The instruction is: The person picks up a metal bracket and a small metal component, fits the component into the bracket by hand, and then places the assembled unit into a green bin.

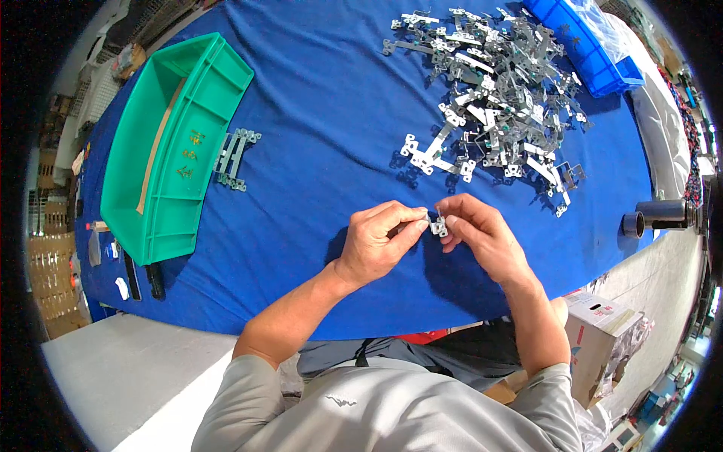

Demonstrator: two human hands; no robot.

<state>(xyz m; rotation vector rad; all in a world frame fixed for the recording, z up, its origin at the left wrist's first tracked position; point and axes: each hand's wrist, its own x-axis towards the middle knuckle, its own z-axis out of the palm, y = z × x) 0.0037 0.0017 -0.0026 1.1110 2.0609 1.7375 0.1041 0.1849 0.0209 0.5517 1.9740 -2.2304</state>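
Between my two hands, above the near part of the blue cloth, is a small silvery metal bracket (438,227). My left hand (382,239) pinches its left end between thumb and forefinger. From the other side my right hand (482,232) grips it with thumb and fingers, which cover part of it. A large heap of similar metal brackets (497,113) lies at the far right, some spilling toward me. Beside the green bin, several brackets (235,160) lie side by side in a small row.
The green plastic bin (203,105) stands at the left of the blue-covered table (316,120). A blue plastic tray (587,53) holding clear plastic sits at the far right. A dark metal cylinder (659,215) is at the right edge. A cardboard box (595,324) stands below the table's right side.
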